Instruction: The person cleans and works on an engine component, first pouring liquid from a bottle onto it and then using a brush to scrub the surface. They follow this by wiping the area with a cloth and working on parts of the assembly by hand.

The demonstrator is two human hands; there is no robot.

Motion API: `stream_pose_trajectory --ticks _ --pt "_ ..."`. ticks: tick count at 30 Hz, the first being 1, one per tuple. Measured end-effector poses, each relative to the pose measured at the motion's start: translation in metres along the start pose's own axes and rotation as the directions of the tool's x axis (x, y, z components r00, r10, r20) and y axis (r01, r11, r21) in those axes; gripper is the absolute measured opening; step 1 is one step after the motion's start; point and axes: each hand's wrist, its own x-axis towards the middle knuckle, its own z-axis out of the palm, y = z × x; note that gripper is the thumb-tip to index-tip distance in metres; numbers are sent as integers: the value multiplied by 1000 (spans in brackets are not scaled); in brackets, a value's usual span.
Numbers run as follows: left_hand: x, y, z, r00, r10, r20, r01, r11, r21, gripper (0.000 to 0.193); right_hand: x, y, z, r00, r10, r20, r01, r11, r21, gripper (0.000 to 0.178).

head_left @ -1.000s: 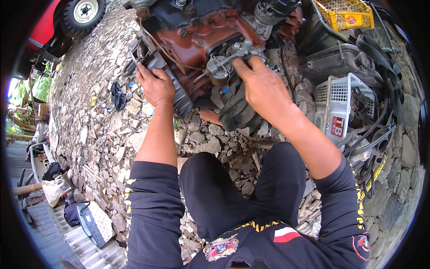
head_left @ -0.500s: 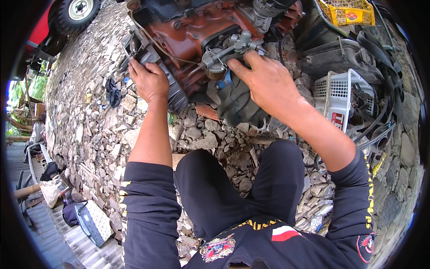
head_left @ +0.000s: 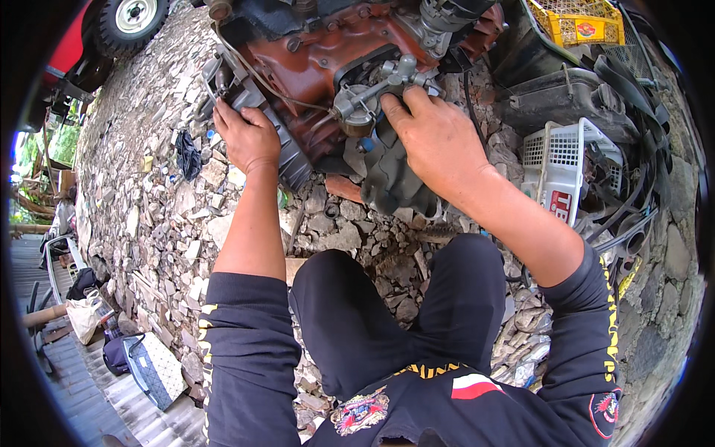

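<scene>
A red-brown engine block (head_left: 320, 63) lies at the top of the view. On its near side sits a round silver metal assembly with pipe fittings (head_left: 365, 104). My right hand (head_left: 439, 141) is at this assembly, thumb and forefinger closed on its right part; the other fingers are hidden. Beneath that hand hangs a dark grey-green crumpled cloth (head_left: 395, 179), with a small blue piece (head_left: 366, 144) beside it. My left hand (head_left: 249, 138) grips the rim of a grey ribbed metal housing (head_left: 287, 153) at the engine's left end. A thin pipe (head_left: 272, 86) crosses the block.
Rubble (head_left: 171, 216) covers the ground around my knees. At right stand a white plastic basket (head_left: 551, 160), a black case (head_left: 555, 100), dark rubber straps (head_left: 652, 123) and a yellow crate (head_left: 588, 26). A vehicle wheel (head_left: 134, 18) shows at upper left.
My right hand has shifted slightly left at the metal assembly, and its wrist has turned a little. The cloth below hangs differently, with less blue showing. My left hand stays on the housing.
</scene>
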Motion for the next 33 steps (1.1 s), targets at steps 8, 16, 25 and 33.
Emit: stream_pose_trajectory --ticks 8,16,25,33 --pt "2 -11 5 998 52 -32 -51 998 33 56 -19 3 13 975 211 -64 -180 931 318 56" --pt "3 -12 3 998 58 -23 -58 998 4 56 -23 -7 36 939 338 57 -316 790 526 57" --pt "1 -15 3 999 47 -6 -46 999 27 57 -20 9 18 958 275 83 -286 945 160 56" --pt "-2 -3 5 1000 29 2 -29 999 -31 57 -32 20 30 929 369 -18 -356 908 219 62"
